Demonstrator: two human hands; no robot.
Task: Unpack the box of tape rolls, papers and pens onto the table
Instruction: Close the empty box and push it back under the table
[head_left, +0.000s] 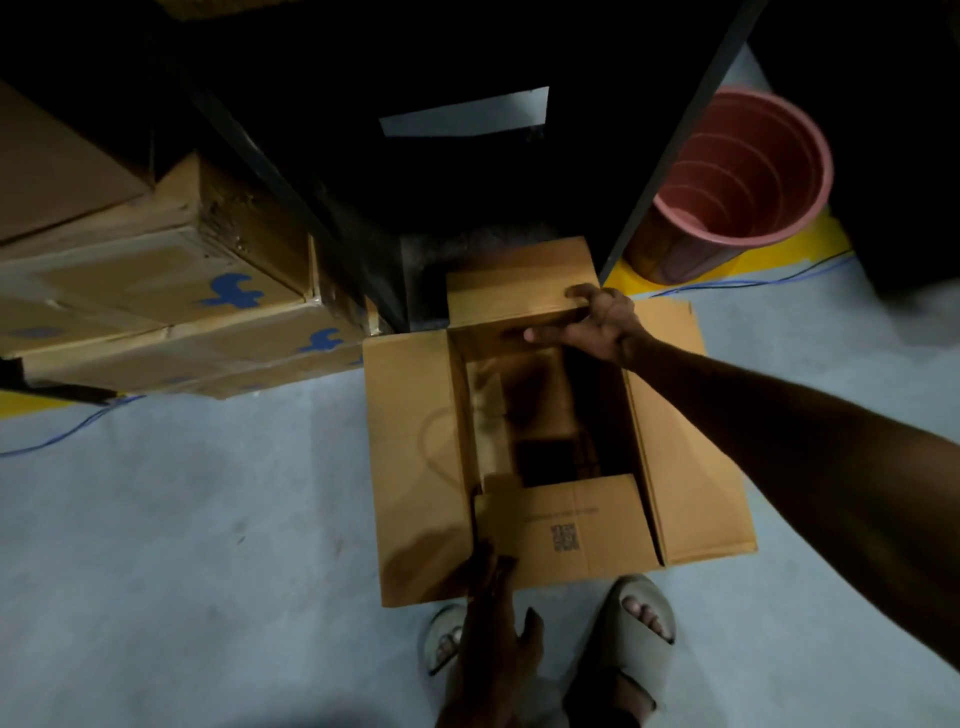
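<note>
Floor (182, 519): pale, with yellow marking at the edges and a thin blue cable running across it.
Stacked cartons (156, 291): brown, blue printed marks, at the left against a dark shelving frame (291, 208).
Cardboard box (415, 467): on the floor just ahead of the person's feet, all four flaps open; contents dim and not identifiable.
Pink bucket (737, 176): tilted, at the upper right behind a shelf leg.
Right hand (602, 322): grips the far flap, thumb under its edge and fingers curled over the top.
Left hand (493, 623): fingers straight, tips touching the near flap beside its left corner.
Sandals (641, 629): pale, worn on both feet, just below the box.
</note>
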